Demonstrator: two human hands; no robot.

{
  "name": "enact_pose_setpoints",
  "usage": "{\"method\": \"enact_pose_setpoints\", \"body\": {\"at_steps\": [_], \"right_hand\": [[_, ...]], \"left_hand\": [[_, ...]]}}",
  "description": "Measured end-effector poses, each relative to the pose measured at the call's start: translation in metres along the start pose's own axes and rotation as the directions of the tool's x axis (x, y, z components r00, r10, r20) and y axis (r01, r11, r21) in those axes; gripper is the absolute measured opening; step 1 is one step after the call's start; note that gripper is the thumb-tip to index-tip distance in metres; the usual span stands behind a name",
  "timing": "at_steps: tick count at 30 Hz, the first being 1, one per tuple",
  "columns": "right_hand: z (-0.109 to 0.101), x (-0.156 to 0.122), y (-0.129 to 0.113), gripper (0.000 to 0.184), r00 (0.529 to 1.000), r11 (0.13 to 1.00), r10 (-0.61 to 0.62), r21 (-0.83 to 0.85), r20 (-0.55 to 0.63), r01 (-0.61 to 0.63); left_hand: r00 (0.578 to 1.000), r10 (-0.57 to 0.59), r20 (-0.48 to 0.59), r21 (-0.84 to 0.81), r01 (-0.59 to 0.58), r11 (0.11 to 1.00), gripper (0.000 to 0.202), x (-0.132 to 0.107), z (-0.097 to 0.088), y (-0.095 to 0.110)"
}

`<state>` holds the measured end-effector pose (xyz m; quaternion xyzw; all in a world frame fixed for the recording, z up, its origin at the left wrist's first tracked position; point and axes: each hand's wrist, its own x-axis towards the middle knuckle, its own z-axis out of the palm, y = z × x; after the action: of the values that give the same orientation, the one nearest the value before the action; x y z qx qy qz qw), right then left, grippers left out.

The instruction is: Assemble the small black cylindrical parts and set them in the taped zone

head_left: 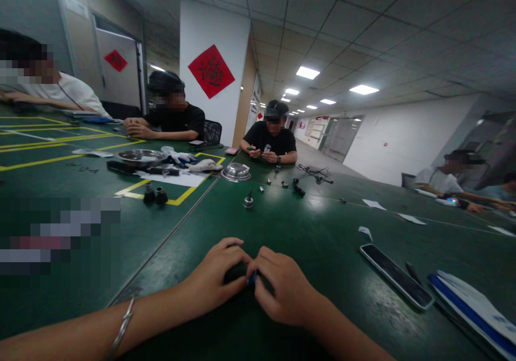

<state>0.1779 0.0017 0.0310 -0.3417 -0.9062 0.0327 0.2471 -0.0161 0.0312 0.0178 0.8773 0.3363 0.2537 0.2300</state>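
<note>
Over the near part of the green table, my left hand (221, 268) and my right hand (282, 284) meet at the fingertips. Between them shows a small blue piece (252, 279), mostly hidden by the fingers, so its kind is unclear. My right thumb and fingers are closed around it in a pinch. The thumb and index finger of my left hand curve in to the same piece, while its other fingers arch above the table. Beyond my hands stands a small round metal part with a stem (248, 201).
Small metal and black parts (298, 187) lie farther back beside a cable (316, 173). Left of them are metal bowls (236, 172), gloves (203, 166) and two black cylindrical parts (155, 194). A phone (397, 275) and a blue-white packet (475, 307) lie right. Several people sit around the table.
</note>
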Motion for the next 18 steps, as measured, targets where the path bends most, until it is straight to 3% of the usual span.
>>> {"method": "enact_pose_setpoints", "body": {"at_steps": [9, 18], "right_hand": [[-0.0010, 0.0000, -0.0009, 0.020, 0.996, 0.999, -0.021, 0.028, 0.084, 0.018], [0.0010, 0.0002, -0.0029, 0.015, 0.992, 0.992, -0.053, -0.106, 0.112, 0.065]], "left_hand": [[1.000, 0.027, -0.003, -0.081, -0.028, 0.996, 0.011, -0.0004, -0.0007, 0.0014], [0.999, 0.022, 0.043, -0.054, -0.020, 0.998, 0.011, 0.0006, 0.0018, 0.0007]]}}
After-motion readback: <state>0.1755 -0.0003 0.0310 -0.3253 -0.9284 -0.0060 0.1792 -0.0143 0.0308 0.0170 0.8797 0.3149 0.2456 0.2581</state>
